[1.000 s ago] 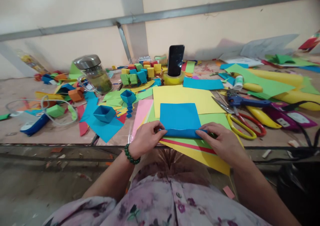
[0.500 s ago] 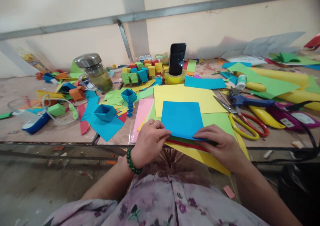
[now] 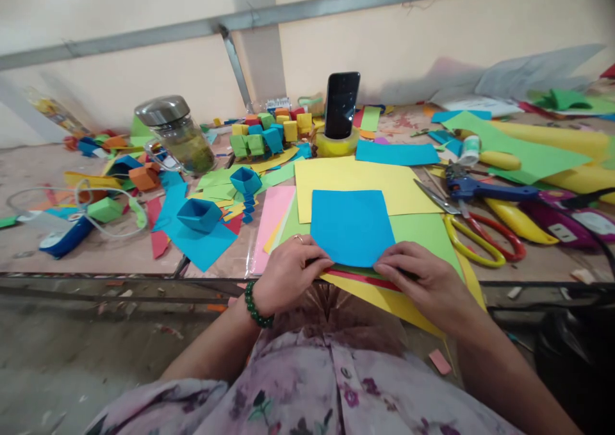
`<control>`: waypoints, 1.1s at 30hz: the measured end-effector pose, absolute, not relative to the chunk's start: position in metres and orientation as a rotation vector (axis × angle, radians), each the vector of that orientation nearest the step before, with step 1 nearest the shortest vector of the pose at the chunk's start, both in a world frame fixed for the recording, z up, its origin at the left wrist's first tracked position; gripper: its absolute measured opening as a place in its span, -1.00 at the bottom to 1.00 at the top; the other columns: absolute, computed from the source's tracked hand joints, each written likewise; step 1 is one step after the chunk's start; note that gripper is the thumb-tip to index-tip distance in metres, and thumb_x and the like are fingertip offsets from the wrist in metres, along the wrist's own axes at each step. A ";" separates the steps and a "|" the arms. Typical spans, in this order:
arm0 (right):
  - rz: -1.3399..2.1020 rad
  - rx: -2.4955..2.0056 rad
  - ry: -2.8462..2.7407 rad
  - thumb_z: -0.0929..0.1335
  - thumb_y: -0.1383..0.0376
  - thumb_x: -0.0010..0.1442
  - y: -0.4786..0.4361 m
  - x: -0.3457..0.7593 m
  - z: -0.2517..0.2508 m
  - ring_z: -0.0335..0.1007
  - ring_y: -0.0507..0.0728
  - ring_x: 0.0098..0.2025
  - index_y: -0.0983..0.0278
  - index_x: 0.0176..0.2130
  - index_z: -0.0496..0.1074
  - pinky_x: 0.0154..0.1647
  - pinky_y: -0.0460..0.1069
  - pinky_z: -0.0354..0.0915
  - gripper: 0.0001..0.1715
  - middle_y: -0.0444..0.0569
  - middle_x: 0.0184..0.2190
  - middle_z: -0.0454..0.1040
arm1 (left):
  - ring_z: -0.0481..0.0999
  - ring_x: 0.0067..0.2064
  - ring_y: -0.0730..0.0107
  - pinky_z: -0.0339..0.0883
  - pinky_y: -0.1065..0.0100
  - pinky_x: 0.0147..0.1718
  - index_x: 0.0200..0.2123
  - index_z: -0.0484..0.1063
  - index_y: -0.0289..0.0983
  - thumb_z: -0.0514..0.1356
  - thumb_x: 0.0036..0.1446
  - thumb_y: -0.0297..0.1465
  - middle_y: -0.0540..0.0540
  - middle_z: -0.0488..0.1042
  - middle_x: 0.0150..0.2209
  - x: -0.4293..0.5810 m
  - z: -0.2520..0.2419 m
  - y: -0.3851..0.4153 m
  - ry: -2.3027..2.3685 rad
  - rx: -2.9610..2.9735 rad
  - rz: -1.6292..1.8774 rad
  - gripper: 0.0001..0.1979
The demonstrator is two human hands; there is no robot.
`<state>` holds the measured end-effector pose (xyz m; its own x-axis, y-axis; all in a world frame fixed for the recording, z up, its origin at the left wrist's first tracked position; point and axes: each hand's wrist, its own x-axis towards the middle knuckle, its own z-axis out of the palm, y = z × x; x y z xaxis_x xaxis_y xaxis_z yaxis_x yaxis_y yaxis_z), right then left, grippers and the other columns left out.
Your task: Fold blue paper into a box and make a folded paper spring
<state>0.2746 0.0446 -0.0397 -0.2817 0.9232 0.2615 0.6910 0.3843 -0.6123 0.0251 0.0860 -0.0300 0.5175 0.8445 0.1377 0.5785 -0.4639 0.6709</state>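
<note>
A square sheet of blue paper (image 3: 352, 227) lies over a stack of coloured sheets at the table's front edge. My left hand (image 3: 291, 270) pinches its near left corner between thumb and fingers. At the near right corner, my right hand (image 3: 423, 278) grips the paper the same way. The near edge bows slightly between the two hands. Beneath it are a yellow sheet (image 3: 331, 172) and a green sheet (image 3: 423, 230), with red and yellow edges showing at the front.
Scissors (image 3: 473, 230), a blue-handled glue gun (image 3: 490, 188) and a purple power strip (image 3: 576, 220) lie to the right. A phone (image 3: 342, 105) stands in a yellow tape roll (image 3: 336, 145). Leftward are folded blue paper boxes (image 3: 198, 216), a glass jar (image 3: 180, 140) and paper cubes (image 3: 272, 139).
The blue paper's near edge has come down flatter, its underside no longer folding up at the right. My right hand has shifted slightly right; both hands still grip the corners.
</note>
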 end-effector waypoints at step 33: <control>0.435 -1.814 -2.001 0.35 0.08 0.12 0.055 0.261 -0.031 0.41 0.12 -0.45 0.17 -0.48 0.44 -0.50 -0.03 0.18 -0.74 -0.10 -0.49 0.55 | 0.46 -0.31 0.33 0.22 0.37 -0.39 -0.14 0.38 -0.19 0.10 0.17 -0.42 -0.01 0.49 -0.37 0.026 -0.022 0.087 1.349 2.224 0.412 -0.82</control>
